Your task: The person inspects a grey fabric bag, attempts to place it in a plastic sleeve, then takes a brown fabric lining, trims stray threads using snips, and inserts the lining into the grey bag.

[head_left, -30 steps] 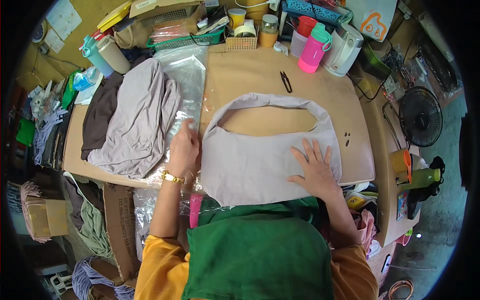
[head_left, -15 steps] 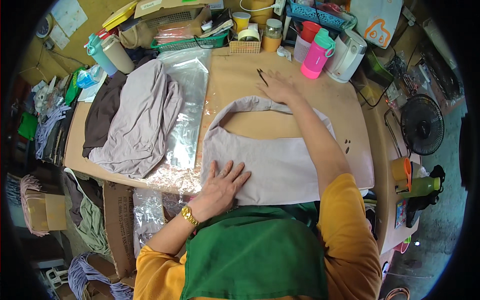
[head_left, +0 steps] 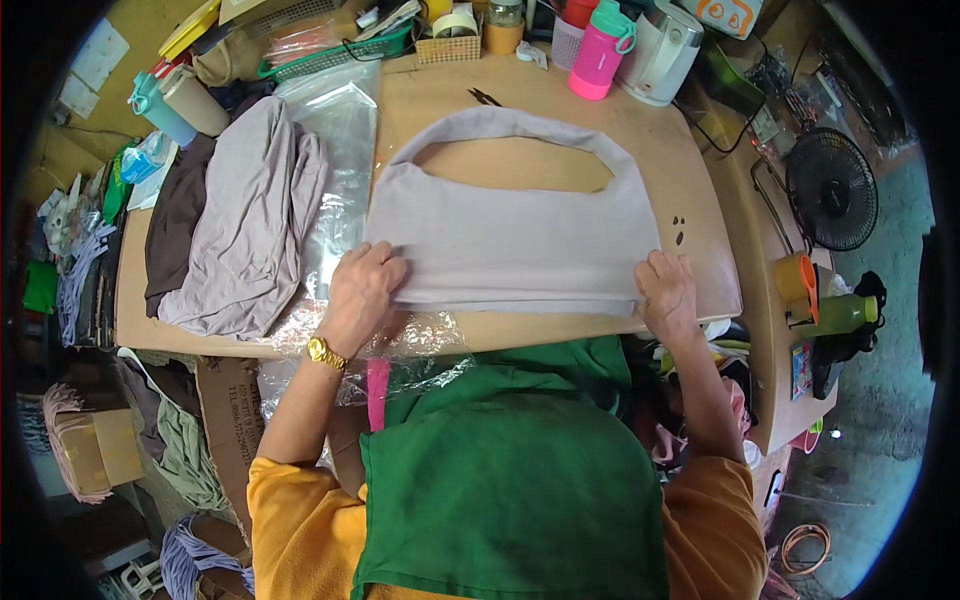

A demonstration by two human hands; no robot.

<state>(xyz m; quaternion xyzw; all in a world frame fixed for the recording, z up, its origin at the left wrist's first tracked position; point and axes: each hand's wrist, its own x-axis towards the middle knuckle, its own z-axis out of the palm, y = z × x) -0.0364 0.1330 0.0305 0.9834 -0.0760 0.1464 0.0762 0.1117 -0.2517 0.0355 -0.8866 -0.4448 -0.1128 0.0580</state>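
Observation:
A pale lilac-grey cloth bag (head_left: 520,240) with a wide looped handle lies flat on the paper-covered table (head_left: 690,200), its handle pointing away from me. My left hand (head_left: 365,285) has its fingers curled closed on the bag's near left corner. At the near right corner, my right hand (head_left: 668,290) pinches the cloth edge. Between them the bottom edge runs nearly straight, just in from the table's front edge. Beyond the handle lies a small dark pointed tool (head_left: 485,97), perhaps thread snips.
Left of the bag, a heap of lilac-grey cloth (head_left: 255,220) and dark brown cloth (head_left: 180,225) sits beside clear plastic sheeting (head_left: 345,120). A pink bottle (head_left: 600,60) and a white kettle (head_left: 660,55) stand at the back. A black fan (head_left: 832,188) is at right.
The bag has slid away from me, fully onto the table. My left hand went from lying flat to gripping its corner. My right hand came back from beyond the handle to the near right corner.

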